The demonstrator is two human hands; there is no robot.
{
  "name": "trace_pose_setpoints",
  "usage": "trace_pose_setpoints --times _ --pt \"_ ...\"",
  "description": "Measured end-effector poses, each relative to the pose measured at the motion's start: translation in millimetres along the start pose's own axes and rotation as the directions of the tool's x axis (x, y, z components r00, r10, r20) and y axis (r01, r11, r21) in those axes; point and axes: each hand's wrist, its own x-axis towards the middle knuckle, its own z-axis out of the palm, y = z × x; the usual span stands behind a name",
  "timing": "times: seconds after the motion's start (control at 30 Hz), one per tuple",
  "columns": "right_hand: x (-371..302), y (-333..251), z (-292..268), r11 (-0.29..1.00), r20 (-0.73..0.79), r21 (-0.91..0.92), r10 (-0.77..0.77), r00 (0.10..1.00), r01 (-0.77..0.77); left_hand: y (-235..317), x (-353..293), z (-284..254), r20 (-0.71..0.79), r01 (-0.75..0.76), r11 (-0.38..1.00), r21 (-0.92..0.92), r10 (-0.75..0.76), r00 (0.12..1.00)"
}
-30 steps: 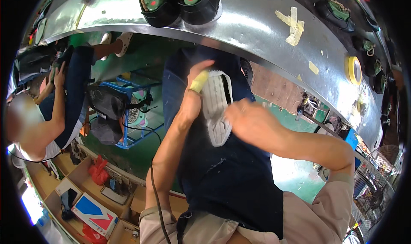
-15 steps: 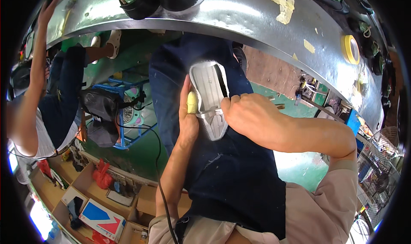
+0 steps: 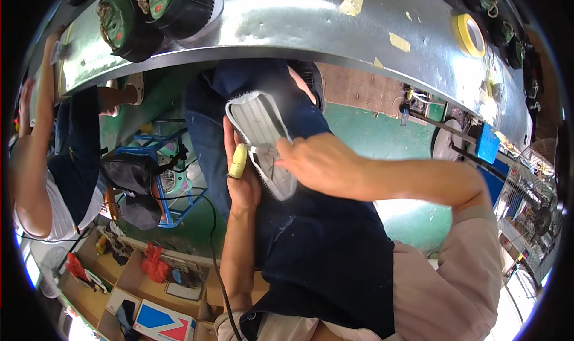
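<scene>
A pale grey shoe sole (image 3: 254, 115) with a raised, toothed rim lies slanted above my lap, its inner side facing up. My left hand (image 3: 242, 188) is closed along its left edge, fingers underneath and out of sight. The thumb wears a yellow finger cot (image 3: 237, 161). Across the narrower part of the sole runs a light band (image 3: 263, 150). My right hand (image 3: 320, 161) reaches over the right edge with fingers bent together at this band. Whether the fingertips pinch the band or something small is hidden.
A metal bench (image 3: 281, 27) crosses the top, bearing dark shoes (image 3: 182, 12) and a yellow tape roll (image 3: 468, 35). At left, another person (image 3: 45, 179) sits near a blue stool frame (image 3: 170, 206) with a black bag (image 3: 128, 173). A divided wooden tray (image 3: 128, 275) stands lower left; a fan (image 3: 541, 209) at right.
The sole has tilted, its wide end leaning left, and the right hand has shifted with it. The whole view has turned, moving the bench items leftward.
</scene>
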Motion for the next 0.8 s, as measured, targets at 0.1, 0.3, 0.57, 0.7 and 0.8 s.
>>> trace_pose_setpoints --times 0.1,0.3,0.57,0.7,0.8 --pt "-11 0 42 0.984 -0.184 0.132 0.140 0.973 -0.117 -2 11 2 0.018 -0.014 0.984 0.180 0.011 1.000" --pt "-13 7 21 0.389 0.280 0.843 0.272 0.921 -0.371 10 15 3 0.046 -0.078 0.856 0.510 0.064 0.997" --pt "35 22 15 0.999 -0.209 0.033 0.007 0.978 0.000 12 10 5 0.144 -0.208 0.559 0.803 0.156 0.977" --pt "-3 24 -33 0.907 0.154 0.354 0.182 0.971 -0.227 35 15 3 0.148 -0.019 0.812 0.583 -0.083 0.986" --pt "-15 34 -14 0.907 0.338 0.385 0.033 0.941 -0.170 35 13 6 0.105 -0.026 0.850 0.526 -0.034 0.994"
